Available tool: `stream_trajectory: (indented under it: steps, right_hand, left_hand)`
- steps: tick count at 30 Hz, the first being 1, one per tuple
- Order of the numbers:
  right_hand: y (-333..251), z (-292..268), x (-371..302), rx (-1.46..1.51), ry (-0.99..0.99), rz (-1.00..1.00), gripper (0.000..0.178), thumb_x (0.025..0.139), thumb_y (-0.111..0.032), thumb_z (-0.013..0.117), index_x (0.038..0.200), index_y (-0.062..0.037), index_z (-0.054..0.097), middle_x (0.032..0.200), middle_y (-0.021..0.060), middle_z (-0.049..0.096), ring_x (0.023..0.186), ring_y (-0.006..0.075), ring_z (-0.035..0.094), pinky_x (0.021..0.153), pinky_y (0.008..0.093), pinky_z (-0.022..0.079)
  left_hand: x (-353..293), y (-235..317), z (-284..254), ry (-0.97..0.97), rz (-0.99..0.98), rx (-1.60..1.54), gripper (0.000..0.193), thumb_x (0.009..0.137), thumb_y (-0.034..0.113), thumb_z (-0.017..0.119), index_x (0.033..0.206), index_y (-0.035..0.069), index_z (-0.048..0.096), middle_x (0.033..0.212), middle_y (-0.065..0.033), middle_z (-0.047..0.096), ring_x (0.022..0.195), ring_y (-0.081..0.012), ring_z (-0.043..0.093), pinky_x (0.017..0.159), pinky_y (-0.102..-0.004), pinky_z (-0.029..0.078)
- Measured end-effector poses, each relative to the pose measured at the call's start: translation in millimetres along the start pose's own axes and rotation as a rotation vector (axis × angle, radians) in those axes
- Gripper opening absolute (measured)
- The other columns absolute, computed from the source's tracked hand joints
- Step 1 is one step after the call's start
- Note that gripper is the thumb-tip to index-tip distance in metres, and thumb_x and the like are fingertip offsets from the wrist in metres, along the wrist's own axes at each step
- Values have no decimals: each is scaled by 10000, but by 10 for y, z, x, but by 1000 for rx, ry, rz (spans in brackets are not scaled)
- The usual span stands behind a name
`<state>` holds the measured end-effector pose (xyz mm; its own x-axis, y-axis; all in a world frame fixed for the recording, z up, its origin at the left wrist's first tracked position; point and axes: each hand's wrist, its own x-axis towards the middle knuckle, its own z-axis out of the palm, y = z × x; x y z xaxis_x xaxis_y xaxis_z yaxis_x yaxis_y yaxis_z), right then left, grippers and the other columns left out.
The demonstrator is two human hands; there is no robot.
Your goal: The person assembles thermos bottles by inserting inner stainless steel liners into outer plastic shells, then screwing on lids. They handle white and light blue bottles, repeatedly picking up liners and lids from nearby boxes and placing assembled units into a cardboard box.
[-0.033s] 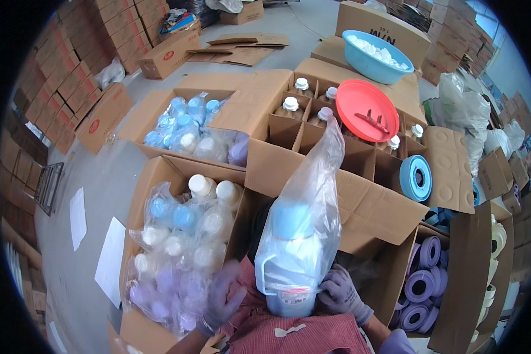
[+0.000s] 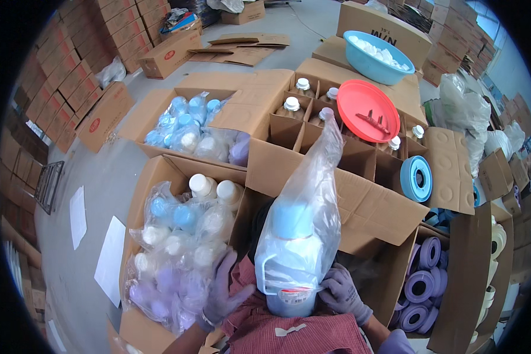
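A light blue vacuum jug with a side handle stands before my body, its lid end up. A clear plastic bag covers most of it and rises to a bunched, twisted point above. My right hand, in a grey-lilac glove, is beside the jug's lower right, fingers curled on the bag's edge. My left hand, gloved alike, is open left of the jug with thumb and fingers apart, touching nothing I can make out. A label with a red strip shows near the jug's base, below the bag.
On the left a carton holds bagged white, blue and lilac lids. Ahead, a divided carton holds bottles, with a red tray on it. A blue basin stands behind. Lilac rings fill a carton at right.
My left hand has shifted slightly right, toward the jug, and its fingers have spread and turned up. My right hand and the jug stay in place.
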<state>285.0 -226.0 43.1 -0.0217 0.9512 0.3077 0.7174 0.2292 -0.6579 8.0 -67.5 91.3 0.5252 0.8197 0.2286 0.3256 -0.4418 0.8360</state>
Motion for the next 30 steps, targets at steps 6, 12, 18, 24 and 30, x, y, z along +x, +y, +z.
stream_trajectory:
  steps: [6,12,18,24,30]
  right_hand:
    - [-7,-11,59,-42,-8,49,222,737,-171,683,923,-81,601,1040,130,580,1064,332,544,1067,532,358]
    - [84,-35,-706,-244,-550,-28,233,813,-320,622,988,-172,662,1065,57,600,1044,284,540,1081,554,316]
    - [105,25,-585,-260,-599,-4,218,847,-291,622,997,-145,681,1013,45,626,965,307,585,937,509,426]
    - [-12,341,916,503,-261,-93,273,908,-177,632,1113,1,659,1162,219,589,1111,370,579,965,425,468]
    - [-10,1154,3010,-273,-230,-190,266,885,-246,593,1119,-136,652,1111,106,598,1034,312,575,921,445,445]
  left_hand:
    - [-244,-453,125,-812,271,105,302,914,278,662,1114,52,642,1111,-157,654,1021,-298,624,934,-398,477]
    - [272,-135,-261,-421,-582,-360,273,985,300,609,1043,38,661,1033,-123,693,932,-125,648,819,-296,521]
    - [570,-723,-115,-533,-286,60,381,864,255,687,1149,8,638,1074,-176,669,915,-224,656,838,-370,531]
    - [-634,-1721,-568,21,-840,-1110,290,920,148,561,1179,31,617,1077,-83,665,954,-199,655,835,-337,551]
    - [358,-2130,-804,831,-345,-1457,206,928,92,541,1116,68,621,1122,-29,656,1035,-198,629,986,-430,532]
